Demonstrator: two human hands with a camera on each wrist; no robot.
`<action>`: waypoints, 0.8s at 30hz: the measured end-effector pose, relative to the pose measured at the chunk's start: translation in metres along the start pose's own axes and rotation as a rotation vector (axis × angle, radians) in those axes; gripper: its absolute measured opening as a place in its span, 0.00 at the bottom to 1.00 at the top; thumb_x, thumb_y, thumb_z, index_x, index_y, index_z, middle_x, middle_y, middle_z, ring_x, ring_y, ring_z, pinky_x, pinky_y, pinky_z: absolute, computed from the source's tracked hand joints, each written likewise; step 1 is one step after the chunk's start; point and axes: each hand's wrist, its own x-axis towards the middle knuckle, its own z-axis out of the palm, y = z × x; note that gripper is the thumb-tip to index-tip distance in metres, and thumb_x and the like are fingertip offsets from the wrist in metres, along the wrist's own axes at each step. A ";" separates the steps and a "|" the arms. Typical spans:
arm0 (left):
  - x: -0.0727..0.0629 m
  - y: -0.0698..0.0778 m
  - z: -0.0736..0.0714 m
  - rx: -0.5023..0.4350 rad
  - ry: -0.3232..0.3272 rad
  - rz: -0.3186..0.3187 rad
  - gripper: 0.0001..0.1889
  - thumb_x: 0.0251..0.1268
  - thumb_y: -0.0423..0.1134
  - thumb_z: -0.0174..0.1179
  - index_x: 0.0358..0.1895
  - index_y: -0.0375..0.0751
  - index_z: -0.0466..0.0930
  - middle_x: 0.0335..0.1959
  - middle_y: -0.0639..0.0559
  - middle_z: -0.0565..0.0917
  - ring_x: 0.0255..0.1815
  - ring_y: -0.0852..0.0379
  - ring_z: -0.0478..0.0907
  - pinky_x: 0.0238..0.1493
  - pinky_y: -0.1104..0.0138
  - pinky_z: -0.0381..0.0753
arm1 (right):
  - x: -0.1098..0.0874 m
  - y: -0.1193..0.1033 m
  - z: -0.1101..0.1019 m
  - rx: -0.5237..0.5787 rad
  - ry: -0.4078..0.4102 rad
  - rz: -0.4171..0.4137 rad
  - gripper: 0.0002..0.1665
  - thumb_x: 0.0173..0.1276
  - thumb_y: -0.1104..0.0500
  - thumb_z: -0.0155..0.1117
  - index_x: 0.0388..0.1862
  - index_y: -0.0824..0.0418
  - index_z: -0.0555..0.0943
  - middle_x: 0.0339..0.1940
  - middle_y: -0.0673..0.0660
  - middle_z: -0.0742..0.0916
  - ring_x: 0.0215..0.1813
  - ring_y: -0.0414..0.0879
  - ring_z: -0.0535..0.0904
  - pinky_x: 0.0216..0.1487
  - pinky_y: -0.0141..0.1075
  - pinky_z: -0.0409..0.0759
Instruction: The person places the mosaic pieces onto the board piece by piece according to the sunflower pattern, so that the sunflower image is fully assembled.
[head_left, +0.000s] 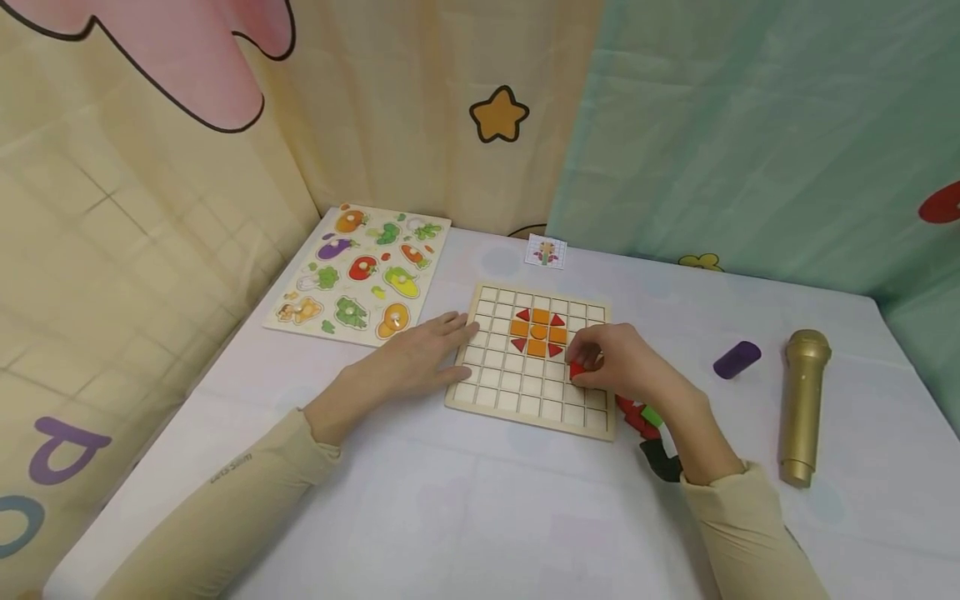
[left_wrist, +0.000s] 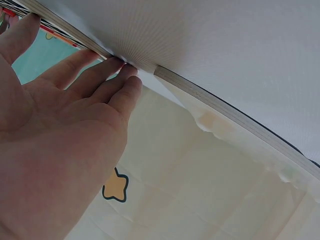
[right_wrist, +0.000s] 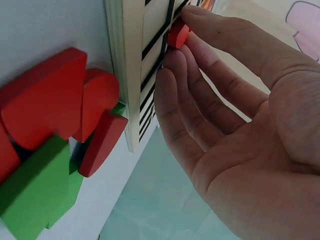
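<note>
A wooden grid board [head_left: 487,400] lies on the white table. Near its middle, orange pieces [head_left: 540,317] form a cross around an orange disc [head_left: 538,332], with small red triangles [head_left: 519,343] at the corners. My left hand [head_left: 412,358] rests along the board's left edge, fingers extended and holding nothing. Between the thumb and fingertips of my right hand [head_left: 626,362] a small red piece [right_wrist: 178,34] is pinched, over the right part of the grid; the fingers partly cover its shape. Loose red pieces [right_wrist: 47,95] and green pieces [right_wrist: 40,185] lie right of the board, partly beneath my right forearm.
A vegetable puzzle board [head_left: 318,250] lies at the back left. Behind the grid board is a small picture card [head_left: 545,252]. On the right are a purple cylinder [head_left: 737,360] and a gold microphone [head_left: 805,408]. A dark curved piece [head_left: 662,460] sits near my right wrist.
</note>
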 end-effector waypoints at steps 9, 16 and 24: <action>-0.001 0.000 0.000 0.005 0.001 0.011 0.40 0.79 0.56 0.59 0.85 0.44 0.57 0.86 0.43 0.57 0.88 0.44 0.51 0.85 0.49 0.58 | -0.005 0.001 -0.008 0.011 -0.003 -0.003 0.14 0.64 0.59 0.81 0.47 0.58 0.88 0.38 0.53 0.88 0.43 0.48 0.81 0.47 0.38 0.85; -0.001 0.000 -0.001 0.003 0.003 0.017 0.40 0.79 0.56 0.60 0.85 0.44 0.57 0.86 0.43 0.56 0.88 0.44 0.50 0.85 0.49 0.58 | -0.019 0.019 -0.033 -0.022 0.026 0.024 0.15 0.66 0.59 0.78 0.49 0.62 0.88 0.38 0.53 0.88 0.44 0.48 0.82 0.46 0.38 0.85; 0.001 -0.001 0.000 0.007 0.001 0.013 0.40 0.79 0.56 0.59 0.85 0.44 0.57 0.86 0.43 0.56 0.88 0.44 0.50 0.85 0.50 0.57 | -0.027 0.037 -0.045 -0.025 -0.142 0.115 0.19 0.60 0.55 0.84 0.44 0.62 0.86 0.37 0.53 0.89 0.41 0.46 0.82 0.43 0.37 0.86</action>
